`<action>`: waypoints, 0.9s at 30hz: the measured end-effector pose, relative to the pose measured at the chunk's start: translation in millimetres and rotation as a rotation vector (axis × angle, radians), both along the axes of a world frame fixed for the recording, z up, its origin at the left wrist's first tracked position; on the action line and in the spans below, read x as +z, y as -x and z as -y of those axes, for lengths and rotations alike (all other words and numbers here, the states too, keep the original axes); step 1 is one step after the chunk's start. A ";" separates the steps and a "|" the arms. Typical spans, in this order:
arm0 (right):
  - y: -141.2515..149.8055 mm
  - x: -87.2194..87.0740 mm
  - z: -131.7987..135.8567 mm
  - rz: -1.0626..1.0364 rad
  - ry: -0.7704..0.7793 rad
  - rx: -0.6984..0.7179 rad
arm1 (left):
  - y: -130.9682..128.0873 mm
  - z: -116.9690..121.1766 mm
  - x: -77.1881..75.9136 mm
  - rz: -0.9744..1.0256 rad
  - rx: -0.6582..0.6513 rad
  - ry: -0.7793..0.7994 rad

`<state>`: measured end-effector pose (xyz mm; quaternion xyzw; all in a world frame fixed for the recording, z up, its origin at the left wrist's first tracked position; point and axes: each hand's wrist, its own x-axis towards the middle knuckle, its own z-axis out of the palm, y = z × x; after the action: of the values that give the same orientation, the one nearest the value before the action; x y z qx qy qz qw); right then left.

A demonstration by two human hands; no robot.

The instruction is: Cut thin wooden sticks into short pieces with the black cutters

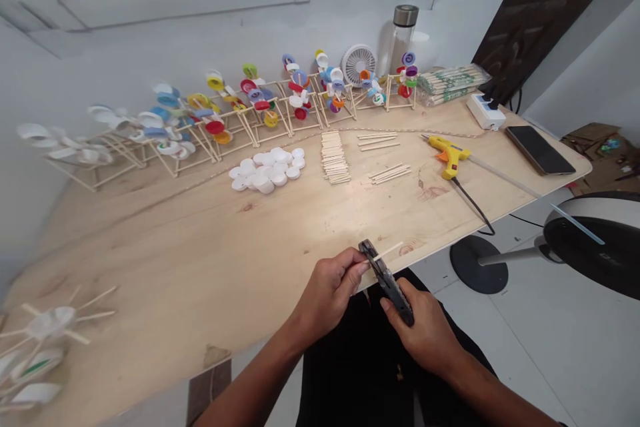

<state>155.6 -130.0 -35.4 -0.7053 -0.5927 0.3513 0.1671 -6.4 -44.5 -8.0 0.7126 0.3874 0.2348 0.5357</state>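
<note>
My left hand (334,288) pinches a thin wooden stick (391,251) between thumb and fingers, near the table's front edge. The stick crosses the head of a dark grey plier-like tool (384,278). My right hand (431,327) is closed around the tool's handles, above my dark-clothed lap. Whether the jaws touch the stick is hard to make out. Beyond my hands lie a row of short wooden sticks (334,159), two smaller groups of sticks (390,174), and a pile of white bottle caps (267,170).
Stick frames with coloured cap wheels (300,97) line the wall. A yellow glue gun (450,155), phone (540,149), power strip (485,111) and bagged sticks (450,82) are at right. Cap-and-stick pieces (51,321) lie front left. A black round-based stand (479,265) is on the floor.
</note>
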 end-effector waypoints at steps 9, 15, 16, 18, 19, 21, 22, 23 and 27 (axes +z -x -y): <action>5.9 -4.6 -3.2 -0.061 0.046 -0.029 | -5.9 9.1 -22.1 -0.260 0.153 -0.640; 8.2 -0.8 -1.0 -0.124 0.048 -0.054 | -4.1 11.9 -31.2 -0.410 0.151 -0.966; 8.0 -0.2 -0.6 -0.125 0.048 -0.055 | -3.9 11.5 -30.6 -0.386 0.146 -0.945; 7.4 0.9 0.3 -0.121 0.050 -0.056 | -3.8 11.1 -28.0 -0.323 0.134 -0.866; 7.2 1.5 0.8 -0.118 0.052 -0.056 | -3.9 11.2 -26.0 -0.285 0.127 -0.816; 6.9 2.5 1.9 -0.117 0.054 -0.053 | -4.2 12.1 -21.0 -0.205 0.115 -0.706; 6.8 3.0 2.4 -0.114 0.053 -0.051 | -4.2 12.7 -18.0 -0.171 0.113 -0.649; 6.8 3.5 2.9 -0.110 0.050 -0.049 | -4.1 13.2 -14.8 -0.145 0.112 -0.587; 5.9 5.7 4.0 -0.092 0.030 -0.033 | -1.8 12.1 -1.4 -0.093 0.096 -0.273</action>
<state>149.6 -134.0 -29.7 -0.7004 -0.5674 0.3893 0.1894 -4.6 -56.7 -9.4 0.7695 0.4099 0.2774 0.4036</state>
